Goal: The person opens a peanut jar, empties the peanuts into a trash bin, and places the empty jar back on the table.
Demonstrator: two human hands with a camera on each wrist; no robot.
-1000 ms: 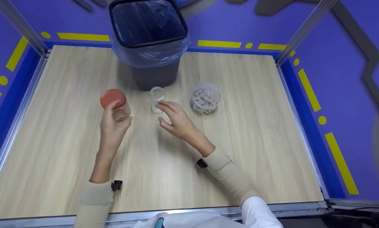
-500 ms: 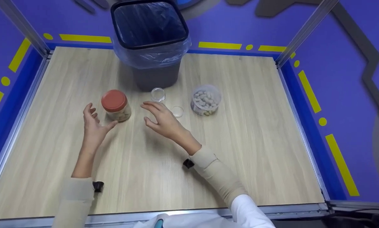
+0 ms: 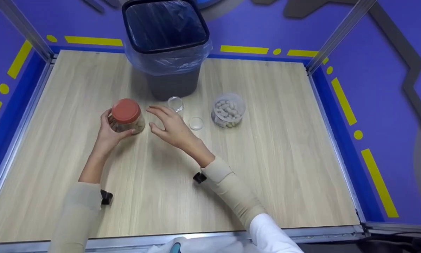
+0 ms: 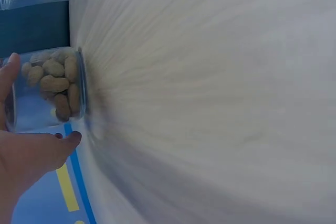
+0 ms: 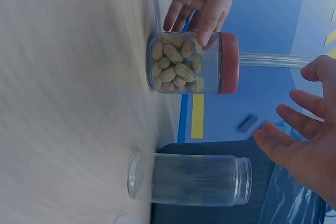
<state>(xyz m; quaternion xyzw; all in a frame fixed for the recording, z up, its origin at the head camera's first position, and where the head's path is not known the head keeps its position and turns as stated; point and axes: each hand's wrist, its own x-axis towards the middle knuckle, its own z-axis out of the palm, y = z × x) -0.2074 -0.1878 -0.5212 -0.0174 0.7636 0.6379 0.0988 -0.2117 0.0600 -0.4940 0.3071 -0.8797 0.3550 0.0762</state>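
A clear jar (image 3: 135,127) with a red lid (image 3: 126,110) stands upright on the table, and in the right wrist view unshelled peanuts (image 5: 176,64) fill part of it. My left hand (image 3: 108,135) curls round its left and near sides, fingers on the far left and thumb in front. Just right of the jar hovers my right hand (image 3: 173,130), fingers spread and slightly bent, holding nothing. Behind it an open clear jar (image 3: 175,103) stands upright, partly hidden; the right wrist view shows it empty (image 5: 194,179). A clear round lid (image 3: 196,123) lies beside it.
To the right stands a clear tub (image 3: 228,121) of whitish oblong pieces. A bin (image 3: 173,82) lined with a plastic bag rises at the back, close behind the open jar. Blue panels (image 3: 252,66) and metal rails enclose the wooden table (image 3: 273,151).
My left hand has swung left off the jar's front, then closed in round it. My right hand has shifted left, away from the open clear jar, uncovering the clear lid.
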